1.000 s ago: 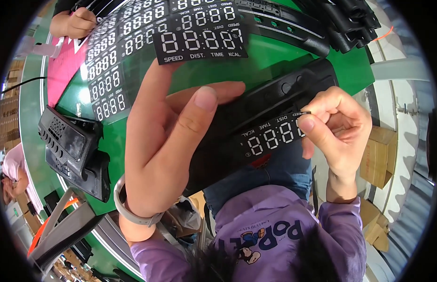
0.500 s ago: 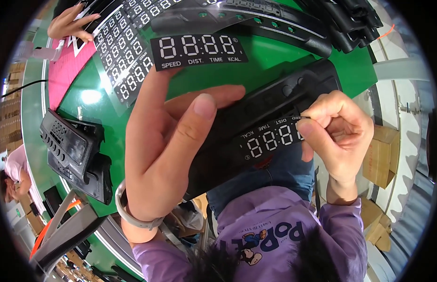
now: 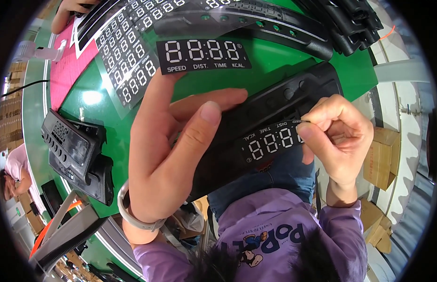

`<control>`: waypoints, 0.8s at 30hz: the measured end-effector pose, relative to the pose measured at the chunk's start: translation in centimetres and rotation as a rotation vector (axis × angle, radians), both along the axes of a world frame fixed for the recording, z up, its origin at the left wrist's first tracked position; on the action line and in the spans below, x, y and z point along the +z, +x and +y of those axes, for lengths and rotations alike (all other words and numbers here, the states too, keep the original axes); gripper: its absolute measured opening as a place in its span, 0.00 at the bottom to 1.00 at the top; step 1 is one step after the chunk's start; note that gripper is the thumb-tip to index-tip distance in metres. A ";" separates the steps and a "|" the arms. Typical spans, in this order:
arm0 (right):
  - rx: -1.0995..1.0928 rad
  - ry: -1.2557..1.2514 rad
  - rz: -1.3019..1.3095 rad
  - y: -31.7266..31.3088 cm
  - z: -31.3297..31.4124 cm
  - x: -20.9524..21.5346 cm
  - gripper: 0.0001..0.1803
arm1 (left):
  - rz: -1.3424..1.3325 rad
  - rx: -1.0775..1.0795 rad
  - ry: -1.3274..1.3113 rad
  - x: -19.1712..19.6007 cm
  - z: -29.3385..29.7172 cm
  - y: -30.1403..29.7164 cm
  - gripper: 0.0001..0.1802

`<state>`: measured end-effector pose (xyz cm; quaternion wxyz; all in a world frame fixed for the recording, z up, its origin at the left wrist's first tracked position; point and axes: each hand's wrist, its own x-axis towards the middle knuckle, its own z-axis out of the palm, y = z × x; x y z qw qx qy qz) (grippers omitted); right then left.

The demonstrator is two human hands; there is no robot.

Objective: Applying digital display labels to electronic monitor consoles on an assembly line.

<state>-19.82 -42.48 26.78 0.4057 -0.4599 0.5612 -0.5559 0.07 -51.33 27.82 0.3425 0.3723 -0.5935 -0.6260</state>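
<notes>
My left hand (image 3: 166,155) is raised with its fingers apart and the thumb free. A black display sticker (image 3: 204,69) with white digit segments clings to its index fingertip. Between the thumb and fingertips of my right hand (image 3: 338,136), the end of a second display sticker (image 3: 270,143) is pinched. This one appears upside down in the head view, and the right fingers hide its end. Beneath and behind both hands is a long black plastic housing (image 3: 317,80), tilted up to the right. My left hand covers part of it, so contact there cannot be told.
Clear sheets of similar stickers (image 3: 129,70) lie on the green table (image 3: 94,110). Black console parts (image 3: 79,155) sit at left, a long black strip (image 3: 256,28) and black tubes (image 3: 345,23) at the far side. Another person's hand (image 3: 70,11) shows at upper left beside a pink mat (image 3: 70,73).
My left hand has shifted slightly right and down with its sticker. My right hand has barely moved and keeps its pinch. The other person's hand has moved up toward the far edge.
</notes>
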 end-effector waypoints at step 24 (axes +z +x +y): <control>-0.056 -0.016 0.239 0.3 -0.4 -0.4 0.07 | -0.343 -0.161 -0.335 -0.4 -0.4 0.2 0.45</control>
